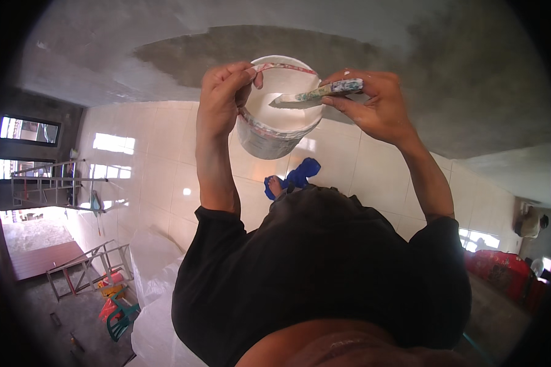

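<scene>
My left hand [221, 101] grips the rim of a white paint bucket [269, 137] and holds it up at chest height, tilted so its white inside shows. My right hand [373, 104] holds a paint-smeared brush [315, 95] by its handle. The bristle end of the brush lies inside the bucket's mouth against the white paint. A grey plastered wall [410, 37] rises just beyond the bucket. Below the bucket I see my black shirt [318, 275] and a foot in a blue sandal [294, 178].
Glossy cream floor tiles [159, 159] spread out underneath. A metal scaffold frame [49, 186] stands at the left, with folding metal stands [86, 266] and a green plastic chair [121, 315] lower left. White plastic sheeting [153, 287] lies beside me. Red sacks [502, 269] sit at the right.
</scene>
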`<control>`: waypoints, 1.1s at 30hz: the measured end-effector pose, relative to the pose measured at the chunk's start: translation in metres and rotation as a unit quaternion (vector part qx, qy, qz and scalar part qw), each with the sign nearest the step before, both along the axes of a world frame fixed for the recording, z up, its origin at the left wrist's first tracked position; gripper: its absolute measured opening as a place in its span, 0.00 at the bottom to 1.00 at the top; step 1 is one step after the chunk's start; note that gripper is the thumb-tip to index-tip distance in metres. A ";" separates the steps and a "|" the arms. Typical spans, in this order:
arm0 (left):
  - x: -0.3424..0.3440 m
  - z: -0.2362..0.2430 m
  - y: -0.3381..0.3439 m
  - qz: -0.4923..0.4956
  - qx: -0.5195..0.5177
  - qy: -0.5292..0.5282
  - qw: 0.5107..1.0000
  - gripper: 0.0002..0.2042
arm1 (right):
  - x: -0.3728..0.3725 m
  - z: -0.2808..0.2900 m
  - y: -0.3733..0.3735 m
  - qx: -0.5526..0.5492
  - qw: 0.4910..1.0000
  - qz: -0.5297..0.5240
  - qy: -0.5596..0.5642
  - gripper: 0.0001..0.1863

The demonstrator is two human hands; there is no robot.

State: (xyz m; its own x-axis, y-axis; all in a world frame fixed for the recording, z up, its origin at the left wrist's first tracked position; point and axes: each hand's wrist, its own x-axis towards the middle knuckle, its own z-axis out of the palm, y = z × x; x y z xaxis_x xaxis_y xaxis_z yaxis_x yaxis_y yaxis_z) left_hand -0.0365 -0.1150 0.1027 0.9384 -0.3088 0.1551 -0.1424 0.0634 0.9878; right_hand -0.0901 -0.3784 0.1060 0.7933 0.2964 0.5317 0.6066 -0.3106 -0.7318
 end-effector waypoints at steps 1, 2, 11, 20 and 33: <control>0.004 -0.001 -0.005 -0.005 0.000 0.005 1.000 0.13 | 0.007 -0.006 -0.001 -0.018 1.000 0.002 0.013 0.09; 0.007 -0.005 -0.008 -0.012 -0.002 0.007 1.000 0.13 | 0.012 -0.014 0.000 -0.034 0.999 0.001 0.031 0.09; 0.011 -0.024 -0.016 -0.057 0.007 0.079 0.995 0.13 | 0.033 -0.047 0.012 -0.204 0.977 0.010 0.061 0.13; 0.012 -0.008 -0.036 -0.114 0.020 0.091 0.989 0.13 | 0.026 -0.065 0.004 -0.256 0.965 0.005 0.054 0.15; 0.025 -0.006 -0.051 -0.149 0.017 0.084 0.985 0.12 | 0.005 -0.067 0.002 -0.157 0.963 -0.183 -0.120 0.15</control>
State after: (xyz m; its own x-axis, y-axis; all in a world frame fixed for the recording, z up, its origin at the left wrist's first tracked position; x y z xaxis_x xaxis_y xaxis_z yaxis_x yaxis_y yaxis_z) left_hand -0.0119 -0.1664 0.0963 0.8166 -0.5771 -0.0098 0.0436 0.0448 0.9980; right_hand -0.0851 -0.3760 0.0385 0.7412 0.1972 0.6417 0.5542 -0.7191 -0.4192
